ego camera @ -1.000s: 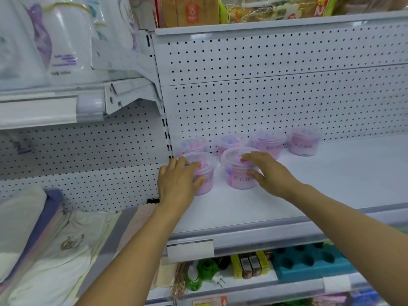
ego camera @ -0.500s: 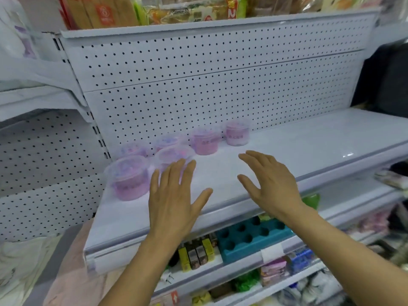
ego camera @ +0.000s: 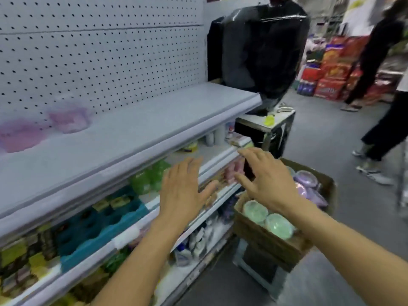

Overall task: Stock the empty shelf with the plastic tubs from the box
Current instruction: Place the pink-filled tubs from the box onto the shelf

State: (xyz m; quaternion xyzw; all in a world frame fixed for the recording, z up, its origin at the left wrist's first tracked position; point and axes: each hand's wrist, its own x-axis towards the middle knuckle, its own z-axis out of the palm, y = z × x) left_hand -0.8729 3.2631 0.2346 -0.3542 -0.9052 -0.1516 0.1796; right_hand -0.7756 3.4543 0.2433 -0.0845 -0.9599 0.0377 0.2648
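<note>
Blurred pink tubs (ego camera: 66, 118) stand at the far left of the white shelf (ego camera: 136, 129), against the pegboard. A cardboard box (ego camera: 265, 237) sits low at the right on a small stand, holding green-lidded tubs (ego camera: 278, 225) at its near end and purple-lidded tubs (ego camera: 306, 180) at its far end. My left hand (ego camera: 183, 193) hovers with spread fingers in front of the lower shelves, holding nothing. My right hand (ego camera: 265, 180) hangs over the box's left side, fingers spread, also holding nothing.
Lower shelves (ego camera: 132, 235) carry a teal tray, green bottles and small packages. A black wrapped bundle (ego camera: 260, 47) stands on a stand at the shelf's end. Two persons (ego camera: 384, 120) walk in the aisle at the right, near red cartons (ego camera: 331, 71).
The view has swung right from the shelf to the box. Both hands have left the pink tubs on the shelf and moved right and down, the right one now over the box.
</note>
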